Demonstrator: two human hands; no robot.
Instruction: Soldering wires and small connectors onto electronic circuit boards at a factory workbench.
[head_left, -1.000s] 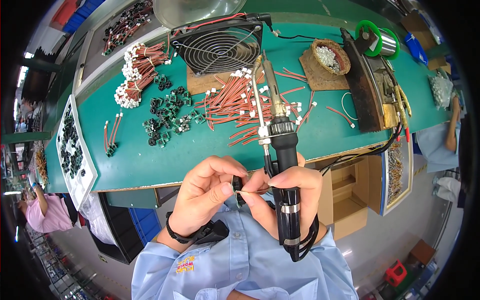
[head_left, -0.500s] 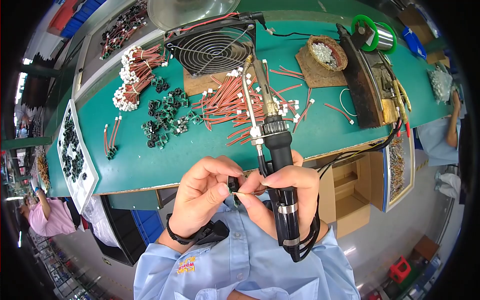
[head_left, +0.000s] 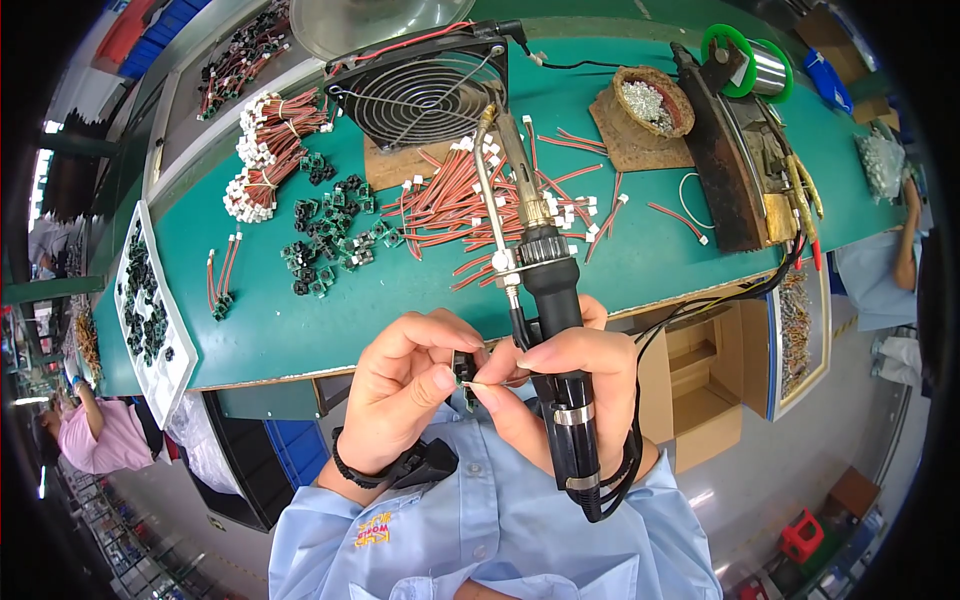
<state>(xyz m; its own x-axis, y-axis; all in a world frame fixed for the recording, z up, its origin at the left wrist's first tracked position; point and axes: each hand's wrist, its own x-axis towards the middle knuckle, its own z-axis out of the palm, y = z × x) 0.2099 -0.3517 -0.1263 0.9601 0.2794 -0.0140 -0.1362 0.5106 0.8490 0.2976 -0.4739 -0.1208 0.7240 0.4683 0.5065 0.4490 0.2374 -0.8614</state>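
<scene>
My left hand (head_left: 400,392) pinches a small circuit board (head_left: 463,366) with a black component on it, above my lap just off the table's near edge. My right hand (head_left: 600,365) is closed around a black soldering iron (head_left: 553,290), which has a thin metal tube clamped along its barrel and points up and away. Its thumb and fingertips also meet at the board, with what looks like a thin wire between them; the fingers partly hide it. Beyond the iron lies a heap of red-and-black leads (head_left: 450,205) with white connectors.
Loose small boards (head_left: 325,235) and bundled leads (head_left: 265,180) lie left of a black fan (head_left: 425,100). A white tray (head_left: 170,385) holds more boards. At right are a bowl of silvery bits (head_left: 680,105), a solder spool (head_left: 770,75) and a dark metal stand (head_left: 720,170).
The soldering iron's tip end has shifted slightly left. Both hands keep nearly the same place and grip at the small board.
</scene>
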